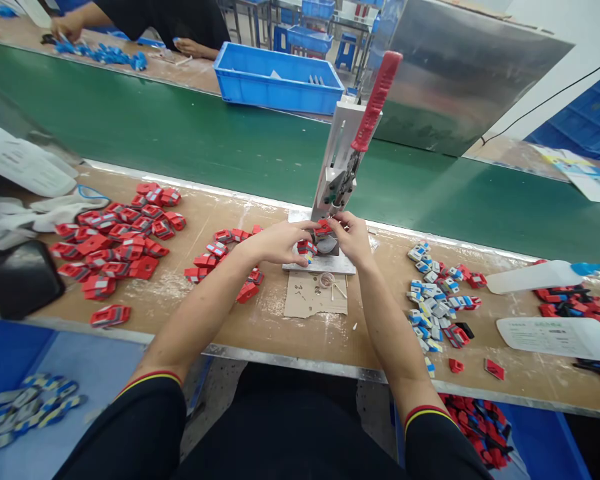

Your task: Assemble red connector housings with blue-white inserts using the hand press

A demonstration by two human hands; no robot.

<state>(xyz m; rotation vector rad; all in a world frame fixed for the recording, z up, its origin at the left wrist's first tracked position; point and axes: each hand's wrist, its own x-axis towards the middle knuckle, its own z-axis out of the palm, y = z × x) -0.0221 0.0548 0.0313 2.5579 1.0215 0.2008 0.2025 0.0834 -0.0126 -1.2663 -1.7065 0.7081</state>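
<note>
At the centre of the frame, both hands met at the base of the lever press [347, 150]. The small red plastic part [323, 229] sat between them on the press fixture, just below the ram. The right hand [351, 237] pinched it with closed fingers; the left hand [280, 243] curled beside it, touching another red-and-blue piece [306, 248]. The red handle stood raised, tilting toward the upper right.
</note>
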